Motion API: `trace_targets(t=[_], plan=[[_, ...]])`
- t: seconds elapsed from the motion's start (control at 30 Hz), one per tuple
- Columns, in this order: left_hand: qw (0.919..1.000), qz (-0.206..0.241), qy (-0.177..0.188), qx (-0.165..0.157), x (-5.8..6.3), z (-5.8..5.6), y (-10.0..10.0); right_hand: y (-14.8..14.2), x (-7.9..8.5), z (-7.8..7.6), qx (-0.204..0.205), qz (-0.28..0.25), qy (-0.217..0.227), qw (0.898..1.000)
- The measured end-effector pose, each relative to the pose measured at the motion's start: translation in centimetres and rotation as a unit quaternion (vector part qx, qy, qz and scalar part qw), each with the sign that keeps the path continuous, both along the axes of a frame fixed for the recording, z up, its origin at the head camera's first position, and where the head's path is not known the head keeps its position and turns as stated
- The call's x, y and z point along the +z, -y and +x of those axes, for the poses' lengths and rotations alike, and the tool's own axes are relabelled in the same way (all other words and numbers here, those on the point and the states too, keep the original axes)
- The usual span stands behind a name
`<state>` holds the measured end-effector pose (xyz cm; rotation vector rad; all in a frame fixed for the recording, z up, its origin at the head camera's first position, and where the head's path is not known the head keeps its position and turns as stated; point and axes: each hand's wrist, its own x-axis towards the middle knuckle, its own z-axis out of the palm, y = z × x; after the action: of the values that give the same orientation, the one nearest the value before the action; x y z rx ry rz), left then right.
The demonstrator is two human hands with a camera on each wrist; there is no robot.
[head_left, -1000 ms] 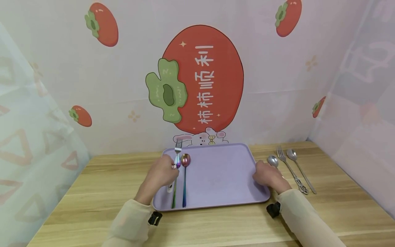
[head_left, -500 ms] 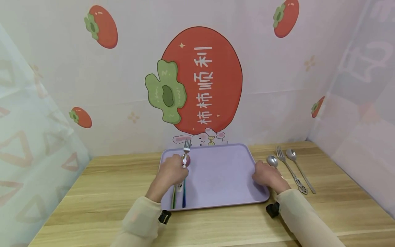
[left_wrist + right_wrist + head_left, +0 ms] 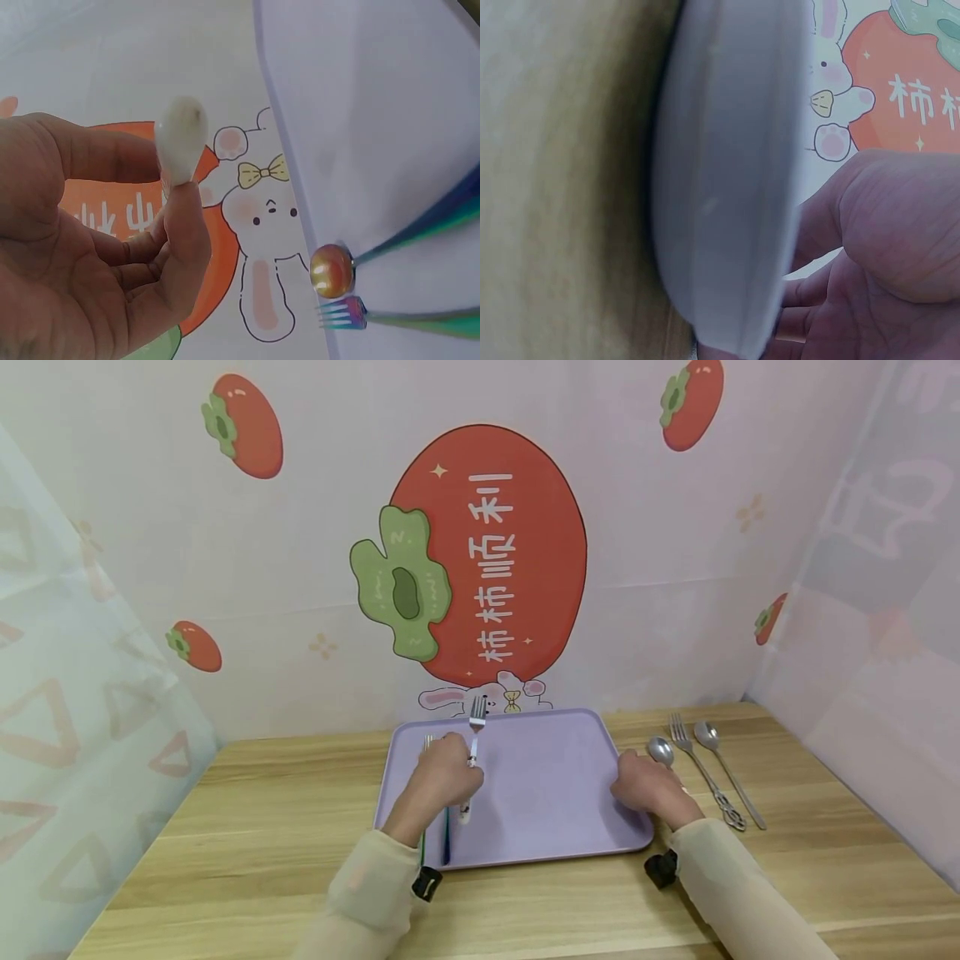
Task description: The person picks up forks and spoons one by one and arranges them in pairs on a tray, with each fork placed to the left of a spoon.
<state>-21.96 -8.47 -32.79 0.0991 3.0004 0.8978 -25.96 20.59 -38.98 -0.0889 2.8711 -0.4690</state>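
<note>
A fork [image 3: 477, 717] with a silver head and a white patterned handle is pinched between the thumb and fingers of my left hand [image 3: 444, 772]. It points away from me over the left half of the lilac tray [image 3: 547, 777]. In the left wrist view its rounded white handle end [image 3: 180, 142] faces the camera. Left of it, a rainbow-coloured spoon [image 3: 331, 270] and a rainbow-coloured fork [image 3: 346, 313] lie side by side on the tray, partly covered by my left hand in the head view. My right hand [image 3: 648, 787] grips the tray's right edge.
Right of the tray, a silver spoon [image 3: 660, 750], a silver fork [image 3: 703, 768] with an ornate handle and another silver spoon [image 3: 707, 737] lie on the wooden table [image 3: 285, 827]. A printed cloth backdrop [image 3: 300, 552] stands behind, with cloth at both sides.
My left hand has moved right with the white-handled fork, from the tray's left edge across the rainbow fork and spoon. My right hand stays on the tray's edge.
</note>
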Motion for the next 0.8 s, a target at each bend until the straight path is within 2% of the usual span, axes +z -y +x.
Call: trace_targets(t=[0.17, 0.37, 0.6, 0.8], plan=[[0.9999, 0.016, 0.005, -0.005, 0.1, 0.0, -0.8, 0.0, 0.0, 0.0, 0.0, 0.003, -0.002, 1.0], [0.9996, 0.016, 0.021, 0.005, 0.1, -0.2, -1.5, 0.1, 0.0, 0.1, 0.0, 0.002, -0.001, 1.0], [0.9997, 0.018, 0.016, 0.0, -0.2, -0.2, -1.8, 0.0, 0.0, 0.1, 0.002, -0.001, -0.002, 1.0], [0.9983, 0.03, 0.048, 0.009, -0.6, -0.3, -2.4, 0.0, -0.1, 0.1, 0.003, -0.003, -0.006, 1.0]])
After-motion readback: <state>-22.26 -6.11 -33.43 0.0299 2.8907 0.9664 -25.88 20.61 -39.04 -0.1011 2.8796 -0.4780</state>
